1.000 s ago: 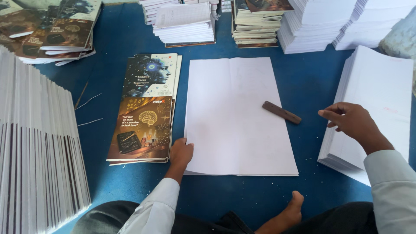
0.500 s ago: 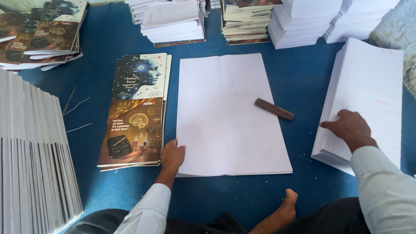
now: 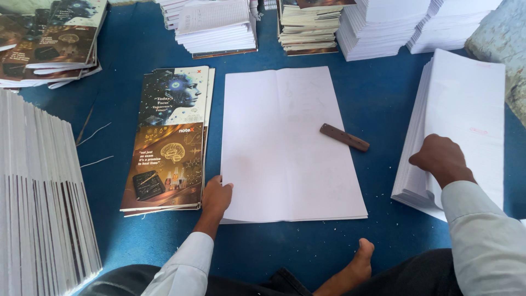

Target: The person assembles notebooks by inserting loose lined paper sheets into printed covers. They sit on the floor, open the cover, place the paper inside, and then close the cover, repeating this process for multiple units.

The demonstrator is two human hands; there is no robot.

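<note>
The left hand point(image 3: 217, 196) lies flat, fingers spread and gripping nothing, on the near left corner of a large white folded paper sheet point(image 3: 285, 145) spread smooth over the blue felt-like floor covering point(image 3: 378, 98). At the right, the right hand point(image 3: 441, 159) rests on a thick stack of plain white sheets point(image 3: 466, 104), its fingers curled over the stack's left edge; whether they pinch a sheet I cannot tell. A small flat brown wooden stick point(image 3: 344, 137) lies on the big sheet's right side, and glossy printed covers point(image 3: 171, 140) sit stacked just left of it.

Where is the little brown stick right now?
In the head view, the brown stick lies on the right edge of the big white sheet in the middle, between it and the paper stack under the right hand.
</note>
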